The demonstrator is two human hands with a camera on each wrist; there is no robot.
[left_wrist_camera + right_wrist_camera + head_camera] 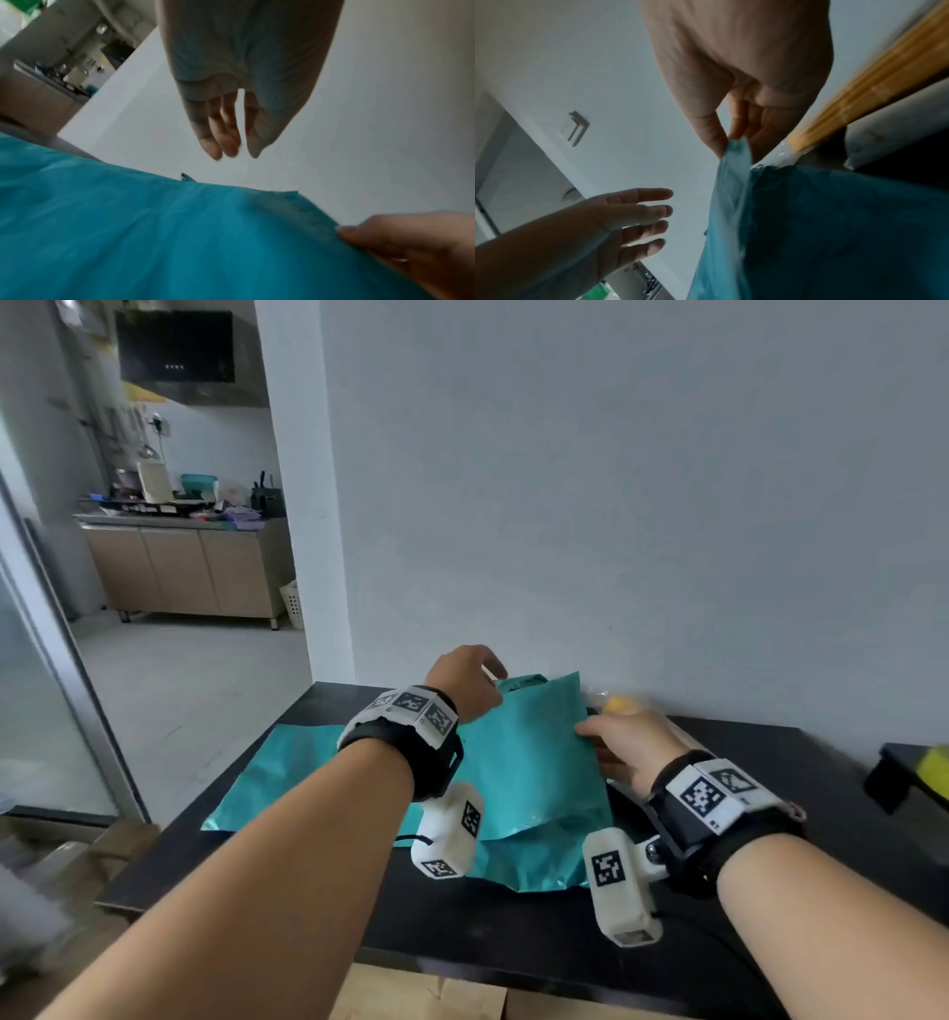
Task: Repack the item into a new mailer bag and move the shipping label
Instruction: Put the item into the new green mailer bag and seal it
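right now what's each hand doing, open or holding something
Left hand: open, fingers spread, holding nothing.
Right hand: pinching the edge of the teal mailer bag.

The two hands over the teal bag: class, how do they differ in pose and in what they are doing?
The right hand pinches the edge of the teal mailer bag between thumb and fingers; the left hand holds nothing. The right hand's fingers are curled; the left hand's are spread, near-straight. Both wear marker-tagged wrist cameras.

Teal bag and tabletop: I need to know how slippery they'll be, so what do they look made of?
Teal bag: thin plastic film, probably; glossy sheen, soft creases, edge bending where the right hand pinches it. Tabletop: smooth, hard black board, probably laminate or painted wood.
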